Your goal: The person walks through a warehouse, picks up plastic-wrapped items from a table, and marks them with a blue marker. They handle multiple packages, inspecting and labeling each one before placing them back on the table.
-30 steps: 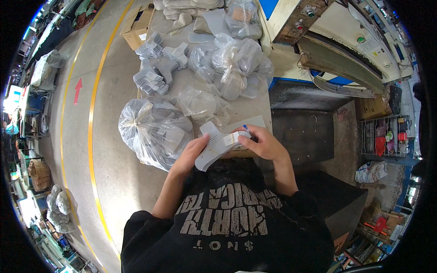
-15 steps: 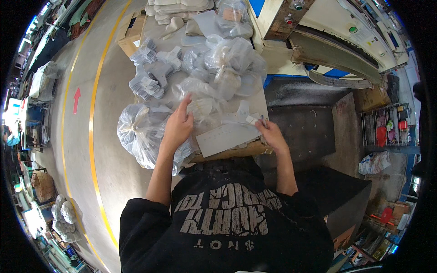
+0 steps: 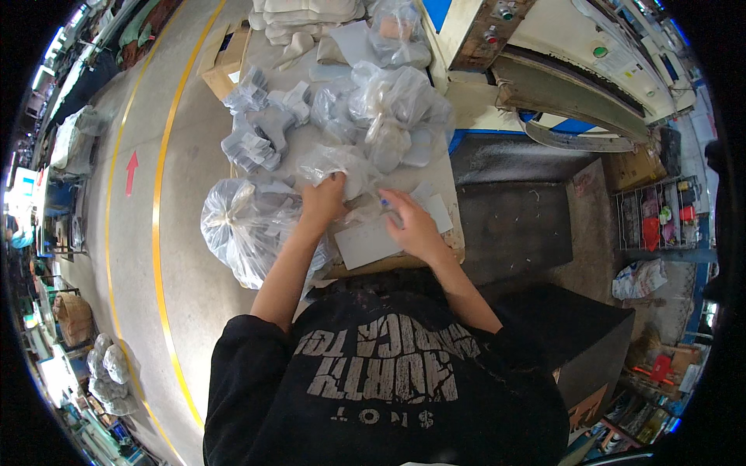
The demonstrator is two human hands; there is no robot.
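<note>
My left hand (image 3: 325, 200) has its fingers curled into the near edge of a clear plastic bag (image 3: 342, 165) on the worktable. Beside it, to the right, my right hand (image 3: 412, 225) reaches toward the same bag, fingers stretched and apart. A small blue spot shows by its fingertips; I cannot make out what it is. Under the right hand lies a flat pale sheet of board (image 3: 367, 247), close to the table's near edge. At my left forearm stands a knotted, filled clear bag (image 3: 233, 221).
Stacks of grey cut pieces (image 3: 256, 144) lie at the table's left. Behind the hands sit knotted plastic bags (image 3: 385, 101). A cardboard box (image 3: 225, 58) adjoins the far left edge. To the right stands a machine (image 3: 575, 93) with a curved arm; left runs a yellow-lined floor (image 3: 140, 233).
My left hand has dropped from pointing upward to gripping the bag. My right hand has moved left toward it, and the small white piece it held no longer shows there.
</note>
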